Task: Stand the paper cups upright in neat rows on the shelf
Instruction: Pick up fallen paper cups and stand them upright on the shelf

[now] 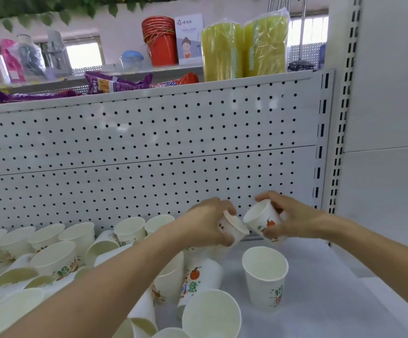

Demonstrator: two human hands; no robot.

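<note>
Only the head view to go on here. Both hands are up near the back of the shelf [332,301], close together but not touching. The left hand [208,220] has its fingers wrapped round one paper cup, call it the left cup [234,228], which is tipped over with its mouth pointing right. The right hand [293,218] grips the right cup [261,218] just beside it, also tilted, mouth facing left and up. Both cups are in the air in front of the pegboard back panel [149,142].

Down on the shelf, one lone cup [265,276] stands upright on the right side, apart from the rest. Everything else is a jumbled heap of cups [52,259] over the left and middle. Some are upright, but lots are lying on their sides or leaning on each other. Up top there are orange buckets [160,42] and yellow-green packs [244,47], nothing to do with this job.

My read: it's early days, mid pick-and-place, with barely a row started. The next move probably calls for turning each held cup mouth-up and setting it on the liner beside the lone cup, lined up with it. They look light, so I'd guess a gentle set-down or they'll topple.
</note>
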